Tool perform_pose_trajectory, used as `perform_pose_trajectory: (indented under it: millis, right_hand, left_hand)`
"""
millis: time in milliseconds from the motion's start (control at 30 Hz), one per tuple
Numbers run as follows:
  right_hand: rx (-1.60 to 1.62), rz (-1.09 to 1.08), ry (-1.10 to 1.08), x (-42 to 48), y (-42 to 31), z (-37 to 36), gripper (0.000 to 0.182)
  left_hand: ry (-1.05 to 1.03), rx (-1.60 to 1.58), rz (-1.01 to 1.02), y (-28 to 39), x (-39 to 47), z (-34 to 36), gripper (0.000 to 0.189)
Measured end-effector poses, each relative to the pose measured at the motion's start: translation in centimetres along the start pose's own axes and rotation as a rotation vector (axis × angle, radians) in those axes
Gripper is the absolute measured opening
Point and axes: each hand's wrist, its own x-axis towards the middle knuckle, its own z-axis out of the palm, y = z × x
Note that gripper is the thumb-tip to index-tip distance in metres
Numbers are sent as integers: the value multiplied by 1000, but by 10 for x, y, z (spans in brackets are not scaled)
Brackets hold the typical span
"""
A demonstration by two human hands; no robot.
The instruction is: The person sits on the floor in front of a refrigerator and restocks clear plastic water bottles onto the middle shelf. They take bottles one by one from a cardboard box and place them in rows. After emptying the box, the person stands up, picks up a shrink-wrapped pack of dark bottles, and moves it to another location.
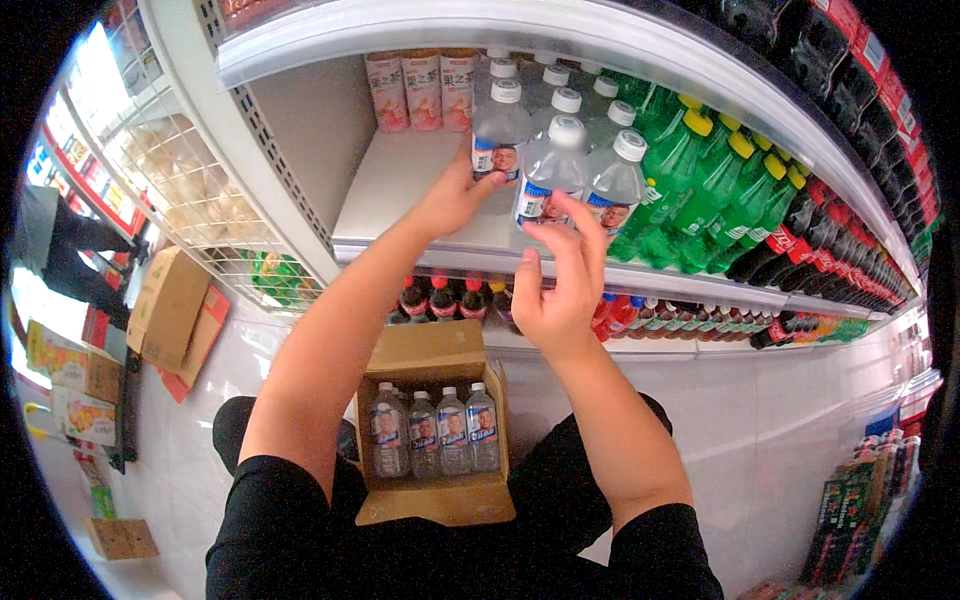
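Observation:
Rows of clear plastic bottles with white caps stand on a white shelf (390,180). My left hand (450,199) is around the front left bottle (498,124), its thumb across the lower front and its fingers hidden behind the side. My right hand (562,285) is before the front middle bottle (553,169), fingers curved and apart; whether a fingertip touches the label I cannot tell. Another front bottle (616,176) stands to the right. Below, between my knees, an open cardboard box (431,349) holds several more such bottles (451,431), upright.
Pink drink cartons (424,90) stand at the shelf's back left. Green bottles with yellow caps (686,180) and dark cola bottles (817,240) line the right. A shelf lip (480,34) overhangs above. Cardboard boxes (169,300) and a wire rack (187,180) are at left.

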Motion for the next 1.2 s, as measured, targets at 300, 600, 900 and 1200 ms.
perform_pose_trajectory:
  millis: [300, 600, 900, 1200]
  right_hand:
    - [182, -14, -185, -16, -20, 7, 17]
    - [63, 255, -1547, -116, -64, 29, 34]
    - [12, 213, -2187, -237, -52, 89, 45]
    - [275, 1049, -1569, -339, -61, 124, 52]
  left_hand:
    - [148, 481, 148, 35, -51, -17, 67]
    - [-334, 494, 166, 55, -232, -39, 34]
    - [-939, 804, -217, -22, -331, -7, 33]
    - [-1224, 1016, -266, -47, -322, -3, 41]
